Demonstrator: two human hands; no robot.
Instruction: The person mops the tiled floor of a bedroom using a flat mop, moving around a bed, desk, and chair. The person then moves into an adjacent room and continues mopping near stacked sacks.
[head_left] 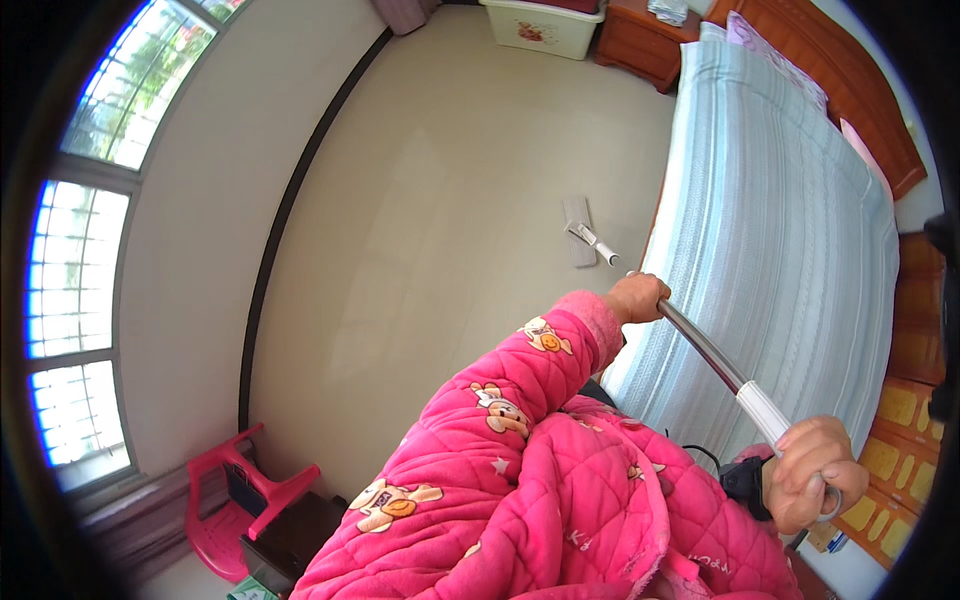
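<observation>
I hold a flat mop [703, 345] slantwise across my front with both hands. My left hand [638, 298] is stretched forward and wrapped round the metal pole. At the white grip near the pole's upper end, my right hand [815, 470] is closed, with a loop at the tip showing below the fingers. A dark band sits on my right wrist. The mop's grey rectangular pad [577, 212] lies on the pale floor [440, 200], close to the bed's side. Its white joint connects the pad to the pole.
A bed [770, 220] with a pale blue striped cover runs along the right. A wooden nightstand [640, 45] and a white storage box [545, 30] stand at the far end. A pink plastic chair [215, 520] is at lower left, by the windowed wall [215, 230].
</observation>
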